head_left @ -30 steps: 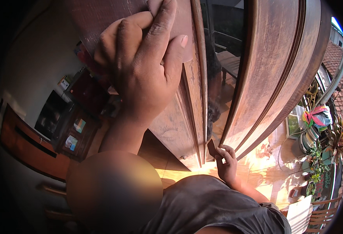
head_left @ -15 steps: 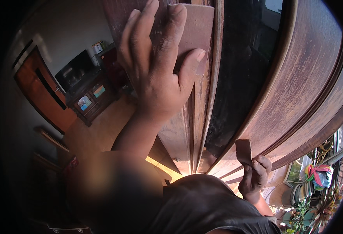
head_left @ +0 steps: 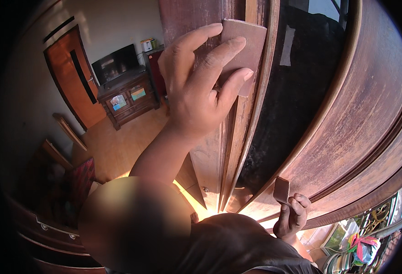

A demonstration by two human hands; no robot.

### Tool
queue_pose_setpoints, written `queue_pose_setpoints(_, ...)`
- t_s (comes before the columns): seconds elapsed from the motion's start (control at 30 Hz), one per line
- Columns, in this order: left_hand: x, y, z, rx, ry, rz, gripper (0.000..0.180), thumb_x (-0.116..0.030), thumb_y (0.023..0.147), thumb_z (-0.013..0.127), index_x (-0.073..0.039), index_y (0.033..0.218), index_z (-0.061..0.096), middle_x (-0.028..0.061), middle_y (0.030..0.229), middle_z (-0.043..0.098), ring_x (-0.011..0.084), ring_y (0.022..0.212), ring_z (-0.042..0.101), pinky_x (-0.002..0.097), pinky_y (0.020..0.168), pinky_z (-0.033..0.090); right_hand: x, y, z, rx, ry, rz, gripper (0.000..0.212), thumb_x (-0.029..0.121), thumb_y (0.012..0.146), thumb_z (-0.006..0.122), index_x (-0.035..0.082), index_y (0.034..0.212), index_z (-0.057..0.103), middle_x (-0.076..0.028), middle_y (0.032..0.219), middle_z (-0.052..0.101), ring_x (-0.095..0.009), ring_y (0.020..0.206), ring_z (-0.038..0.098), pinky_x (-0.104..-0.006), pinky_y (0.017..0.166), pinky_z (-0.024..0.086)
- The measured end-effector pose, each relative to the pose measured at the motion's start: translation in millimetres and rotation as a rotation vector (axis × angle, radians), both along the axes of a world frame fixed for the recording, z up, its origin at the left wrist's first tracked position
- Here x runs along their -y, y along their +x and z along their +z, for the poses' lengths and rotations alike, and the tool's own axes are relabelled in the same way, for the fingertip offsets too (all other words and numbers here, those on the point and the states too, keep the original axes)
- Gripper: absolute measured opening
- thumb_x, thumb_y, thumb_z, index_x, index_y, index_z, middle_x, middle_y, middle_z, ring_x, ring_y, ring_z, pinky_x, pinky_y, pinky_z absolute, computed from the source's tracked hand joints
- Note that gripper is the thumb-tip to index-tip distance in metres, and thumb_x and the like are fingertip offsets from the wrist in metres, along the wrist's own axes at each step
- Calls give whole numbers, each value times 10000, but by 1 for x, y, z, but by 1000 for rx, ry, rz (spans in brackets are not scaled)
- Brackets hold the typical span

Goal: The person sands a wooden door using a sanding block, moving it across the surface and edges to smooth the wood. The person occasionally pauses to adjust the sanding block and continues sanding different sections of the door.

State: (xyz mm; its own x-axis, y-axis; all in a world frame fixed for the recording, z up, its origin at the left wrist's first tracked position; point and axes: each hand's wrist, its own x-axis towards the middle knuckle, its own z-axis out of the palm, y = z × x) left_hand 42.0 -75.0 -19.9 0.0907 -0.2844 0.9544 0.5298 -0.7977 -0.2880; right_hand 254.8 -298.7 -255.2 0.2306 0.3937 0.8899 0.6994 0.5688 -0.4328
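Note:
My left hand [head_left: 194, 98] is raised against a brown wooden door stile, with a rectangular piece of brown sandpaper [head_left: 252, 45] under its bent fingers and thumb. The sandpaper lies flat beside a narrow wooden moulding [head_left: 267, 68]. Lower on the right, my right hand [head_left: 294, 218] grips a smaller, bent piece of sandpaper [head_left: 281, 188] between thumb and fingers. That piece sticks up in front of a wide wooden panel [head_left: 347, 123] whose finish is worn and patchy. Between the two wooden parts runs a strip of dark glass [head_left: 296, 96].
Left, inside the room, a television [head_left: 116, 64] stands on a dark wooden cabinet [head_left: 130, 98] near an orange-brown door [head_left: 75, 77]. Outside at lower right are a colourful plastic bag [head_left: 365, 250] and metal railings. Dark shirt fabric and a blurred patch fill the bottom.
The whole view has shifted, so the room shows more fully and lies farther right. My left fingers are more bent over the sandpaper. My right hand still grips its piece.

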Motion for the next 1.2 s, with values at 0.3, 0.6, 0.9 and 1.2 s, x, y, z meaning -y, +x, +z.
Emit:
queue_pose_setpoints(0.3,8,-4,4,-48,-7,125,431,-164,769,859,-157,1187,753,68,1339,654,252,1132,596,383,1004,408,1,-3,-8,-43,-3,-9,492,-196,853,607,74,1264,614,-165,1242,542,-234,1016,581,-338,837,503)
queue_pose_setpoints(0.6,8,-2,3,-47,-33,115,368,-149,772,858,-117,1119,741,89,1357,648,260,1131,593,385,997,416,3,-4,-17,-115,-30,-44,470,-207,822,638,69,1203,636,-163,1216,565,-271,1051,588,-381,895,496)
queue_pose_setpoints(0.9,6,1,-1,-26,-37,91,251,-124,781,855,-103,985,710,123,1384,645,285,1173,591,392,1008,430,-2,-6,-29,-119,-46,-45,442,-195,808,666,58,1170,636,-168,1201,581,-290,1070,597,-395,919,496)
queue_pose_setpoints(1.2,-2,5,-6,7,-11,32,236,-118,785,862,-87,924,674,161,1378,659,303,1236,581,393,1030,463,-8,-5,-35,-125,-39,-25,460,-184,816,676,64,1200,625,-163,1207,582,-281,1078,600,-388,926,496)
